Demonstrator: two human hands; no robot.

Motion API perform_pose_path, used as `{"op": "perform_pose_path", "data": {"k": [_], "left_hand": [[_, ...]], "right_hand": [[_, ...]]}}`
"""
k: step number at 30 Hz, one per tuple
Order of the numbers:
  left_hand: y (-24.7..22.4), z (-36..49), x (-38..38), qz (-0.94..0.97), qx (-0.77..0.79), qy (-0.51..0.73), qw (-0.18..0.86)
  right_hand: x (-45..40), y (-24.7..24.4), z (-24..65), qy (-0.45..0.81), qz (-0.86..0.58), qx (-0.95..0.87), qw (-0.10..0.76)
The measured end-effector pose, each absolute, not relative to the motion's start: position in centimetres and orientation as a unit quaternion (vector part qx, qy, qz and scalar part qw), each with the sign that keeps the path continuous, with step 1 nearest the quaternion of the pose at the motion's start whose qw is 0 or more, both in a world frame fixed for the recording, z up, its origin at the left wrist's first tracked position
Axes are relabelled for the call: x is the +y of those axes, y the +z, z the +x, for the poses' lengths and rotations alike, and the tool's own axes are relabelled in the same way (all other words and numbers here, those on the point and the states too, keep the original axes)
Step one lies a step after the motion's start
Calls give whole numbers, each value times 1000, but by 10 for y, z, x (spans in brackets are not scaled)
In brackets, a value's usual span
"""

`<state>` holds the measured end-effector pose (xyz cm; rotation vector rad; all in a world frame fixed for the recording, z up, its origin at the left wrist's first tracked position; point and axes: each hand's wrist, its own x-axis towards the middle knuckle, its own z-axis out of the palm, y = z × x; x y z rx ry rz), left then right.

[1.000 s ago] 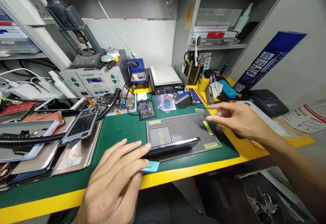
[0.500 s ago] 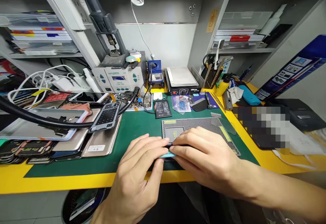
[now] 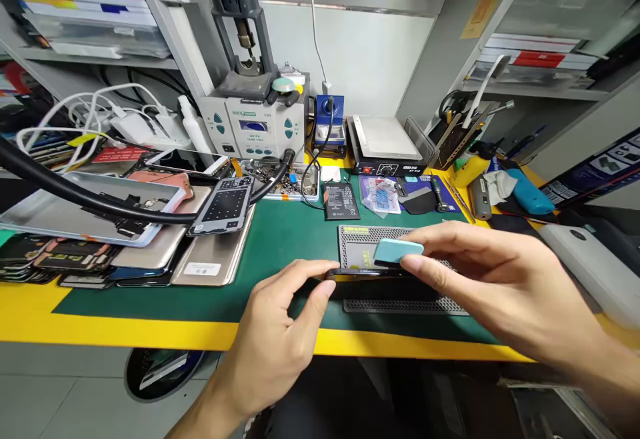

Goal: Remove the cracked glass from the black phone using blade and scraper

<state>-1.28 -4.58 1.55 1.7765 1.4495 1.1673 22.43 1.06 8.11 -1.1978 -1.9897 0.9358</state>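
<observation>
My left hand (image 3: 283, 326) pinches the left end of a thin black phone (image 3: 380, 287), which is tilted up so that its edge faces me. In my right hand (image 3: 495, 286) a small light-blue block with a dark lower edge (image 3: 399, 251) is held between thumb and fingers, just above the phone's edge. Beneath and behind the phone lies a grey perforated pad (image 3: 400, 306) on the green mat (image 3: 285, 239). My right fingers partly hide the phone's right end.
Stacked phones and a gold back cover (image 3: 213, 252) lie at the left, under a thick black hose (image 3: 100, 202). Behind the mat stand a soldering station (image 3: 255, 126) and a hot plate (image 3: 387, 142). A black battery (image 3: 341, 201) rests on the mat's back part.
My right hand has lifted up and right with the blue block. The phone now shows tilted up in my left hand. The view has shifted and turned.
</observation>
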Motion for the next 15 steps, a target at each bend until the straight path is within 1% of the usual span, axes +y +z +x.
{"op": "perform_pose_path", "data": {"k": [2,4,12,15], "left_hand": [[14,-11,-44,651,543,438,298],[13,-10,-42,643,542,443,311],[16,-12,-38,638,539,448,319],[19,-12,-36,633,550,434,329]], "right_hand": [[15,87,222,352,-447,-772,282],[17,90,220,332,-440,-790,268],[19,86,218,276,-438,-814,264],[22,86,217,300,-459,-792,270]]}}
